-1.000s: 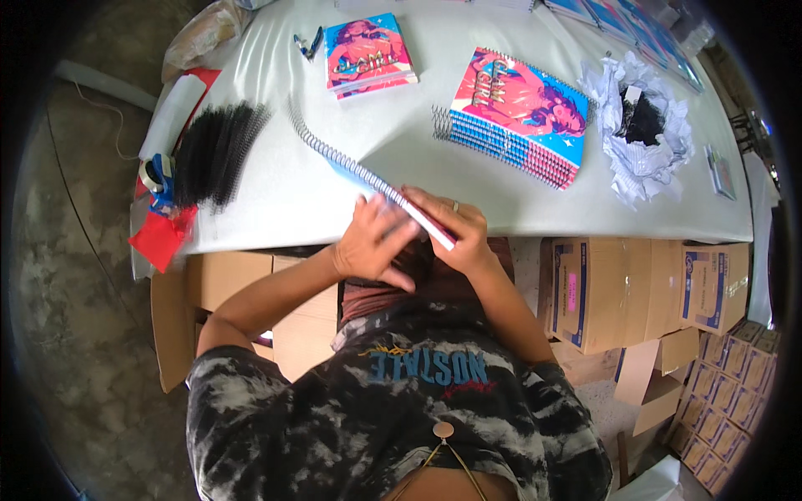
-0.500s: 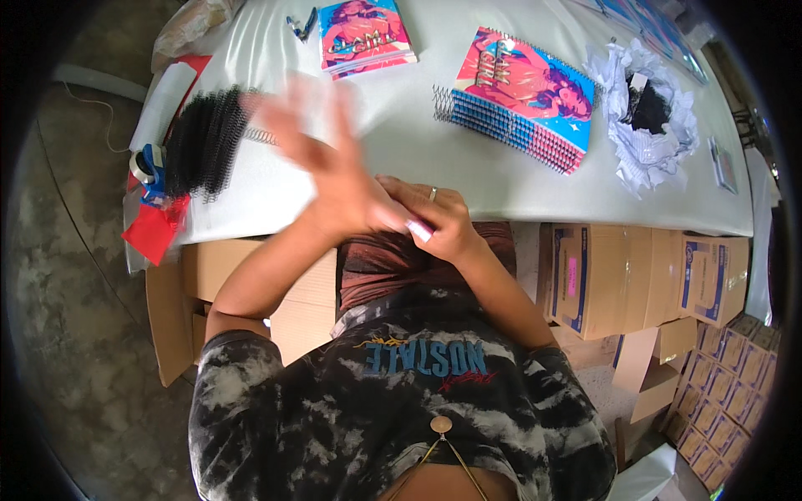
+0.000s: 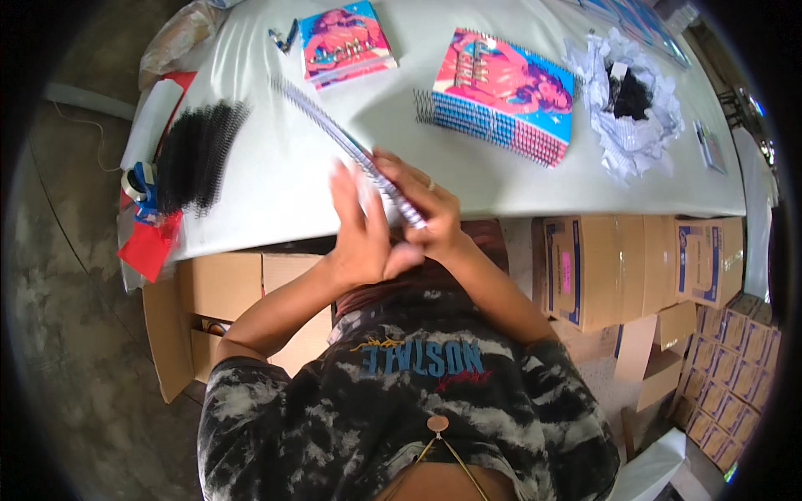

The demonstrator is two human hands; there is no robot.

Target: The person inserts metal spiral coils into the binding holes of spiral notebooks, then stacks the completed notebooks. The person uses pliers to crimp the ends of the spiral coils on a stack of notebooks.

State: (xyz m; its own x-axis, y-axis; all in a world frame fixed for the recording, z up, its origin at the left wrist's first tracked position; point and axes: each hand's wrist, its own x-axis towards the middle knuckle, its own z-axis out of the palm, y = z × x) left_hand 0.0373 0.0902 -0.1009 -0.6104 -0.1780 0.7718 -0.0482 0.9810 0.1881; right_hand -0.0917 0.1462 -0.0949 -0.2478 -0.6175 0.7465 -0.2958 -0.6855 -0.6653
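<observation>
A thin notebook [image 3: 393,194] is seen edge-on above my lap, tilted toward the far left. A black spiral wire [image 3: 305,102] runs along its edge and sticks out well past its far end. My right hand [image 3: 433,204] is closed around the near part of the notebook. Beside the spiral edge, my left hand [image 3: 363,238] has its fingers stretched out, slightly blurred; I cannot tell whether they touch the wire. Past my right hand lies a stack of pink and blue spiral notebooks [image 3: 505,92], with loose wire ends poking out at its left side.
At the left lie a bundle of black spiral wires [image 3: 200,159] and a blue tape dispenser [image 3: 144,188]. Farther back are more notebook covers [image 3: 347,37] and pliers [image 3: 286,37]. Crumpled white paper [image 3: 597,117] sits right; cardboard boxes [image 3: 618,267] stand below the table edge.
My left hand has dropped from its raised, spread position over the table to beside the notebook. The notebook and its protruding wire have come into plain view. The whole view has shifted slightly.
</observation>
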